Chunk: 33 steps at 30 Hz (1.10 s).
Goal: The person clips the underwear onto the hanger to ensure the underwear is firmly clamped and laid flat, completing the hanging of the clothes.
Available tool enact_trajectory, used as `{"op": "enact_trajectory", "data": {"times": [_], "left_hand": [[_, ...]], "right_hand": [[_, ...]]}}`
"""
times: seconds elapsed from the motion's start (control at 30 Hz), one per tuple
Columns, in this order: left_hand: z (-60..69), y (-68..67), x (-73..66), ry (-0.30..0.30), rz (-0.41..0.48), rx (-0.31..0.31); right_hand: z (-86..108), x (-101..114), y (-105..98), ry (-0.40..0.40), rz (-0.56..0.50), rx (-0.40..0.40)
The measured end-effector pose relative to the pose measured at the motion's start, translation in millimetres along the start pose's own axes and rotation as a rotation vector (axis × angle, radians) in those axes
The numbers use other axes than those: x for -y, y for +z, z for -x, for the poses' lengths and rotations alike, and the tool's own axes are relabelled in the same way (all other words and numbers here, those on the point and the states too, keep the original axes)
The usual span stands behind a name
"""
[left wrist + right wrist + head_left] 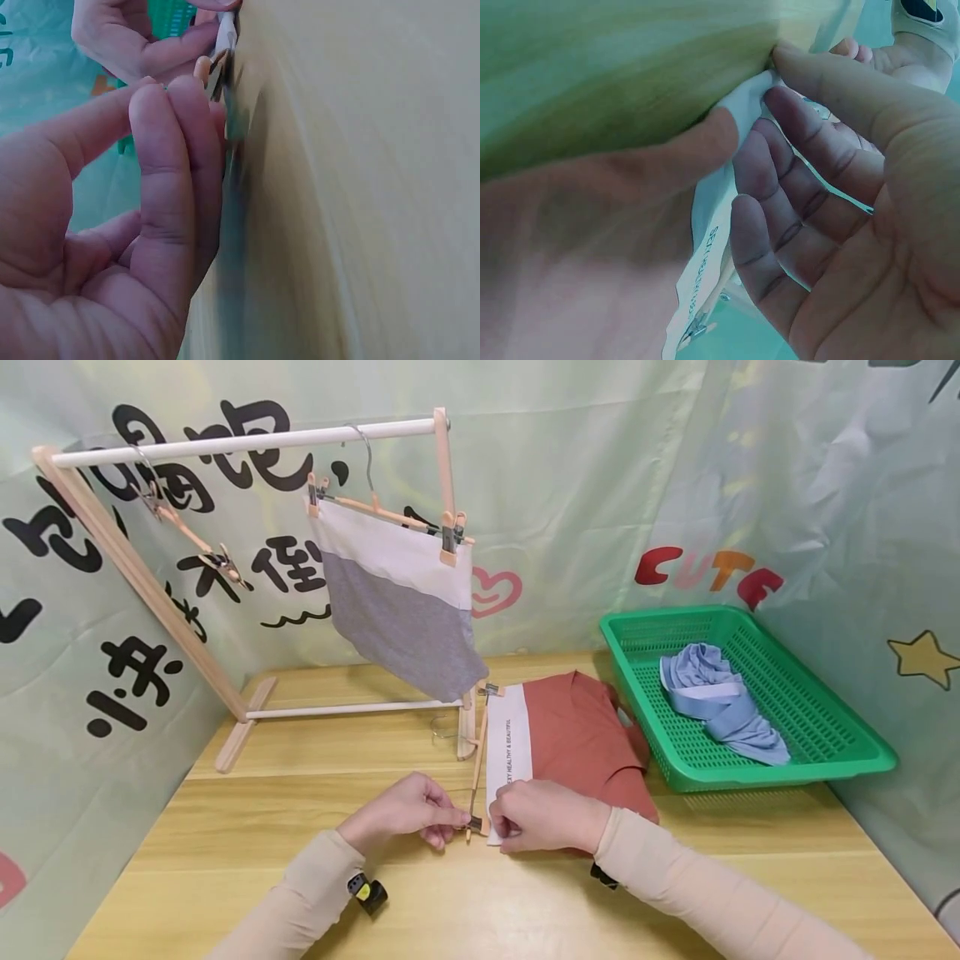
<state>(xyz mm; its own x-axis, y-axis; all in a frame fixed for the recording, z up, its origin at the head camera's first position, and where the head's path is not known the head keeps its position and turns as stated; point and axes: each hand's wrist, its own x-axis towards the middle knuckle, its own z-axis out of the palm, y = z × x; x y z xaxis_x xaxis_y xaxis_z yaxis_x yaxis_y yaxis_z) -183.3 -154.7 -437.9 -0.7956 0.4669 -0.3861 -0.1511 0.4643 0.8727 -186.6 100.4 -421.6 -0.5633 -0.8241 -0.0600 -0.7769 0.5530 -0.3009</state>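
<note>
Rust-red shorts [581, 727] with a white printed waistband [508, 727] lie on the table, a wooden clip hanger [478, 760] along the waistband. The hanger's far clip [491, 690] is at the waistband's far corner. My left hand [408, 810] pinches the near clip [476, 823] between thumb and fingers; in the left wrist view the left hand [169, 180] partly hides that clip. My right hand [547, 817] pinches the near corner of the waistband, beside the clip; the right wrist view shows the waistband [731, 142] at the fingertips of the right hand [832, 172].
Behind stands a wooden rack [255, 442] with a grey-and-white garment [405, 602] clipped on one hanger and a bare hanger [187, 531] at its left. A green basket [795, 693] at the right holds a blue garment [720, 697].
</note>
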Motion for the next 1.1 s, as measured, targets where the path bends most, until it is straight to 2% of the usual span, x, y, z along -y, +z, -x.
{"op": "enact_trajectory", "data": {"times": [0.13,0.27,0.47,0.77,0.93,1.1], "left_hand": [[-0.4,-1.1,3.0,0.009,-0.057,0.056],[-0.6,0.9,5.1,0.014,-0.040,0.063],[2.8,7.0,7.4,0.015,0.013,-0.014],[8.5,13.7,12.7,0.024,0.019,-0.167],[11.4,16.6,14.2,0.018,0.068,-0.208],[11.4,20.2,14.9,0.009,0.130,-0.224]], "right_hand": [[0.5,-0.2,2.6,-0.002,0.012,-0.020],[1.8,-0.2,4.7,-0.007,0.028,-0.040],[4.0,-0.2,5.5,-0.008,0.019,-0.056],[10.0,0.0,4.6,-0.024,-0.016,-0.096],[12.1,-0.3,5.4,-0.029,-0.024,-0.108],[12.9,-1.9,7.4,-0.042,-0.021,-0.120]]}}
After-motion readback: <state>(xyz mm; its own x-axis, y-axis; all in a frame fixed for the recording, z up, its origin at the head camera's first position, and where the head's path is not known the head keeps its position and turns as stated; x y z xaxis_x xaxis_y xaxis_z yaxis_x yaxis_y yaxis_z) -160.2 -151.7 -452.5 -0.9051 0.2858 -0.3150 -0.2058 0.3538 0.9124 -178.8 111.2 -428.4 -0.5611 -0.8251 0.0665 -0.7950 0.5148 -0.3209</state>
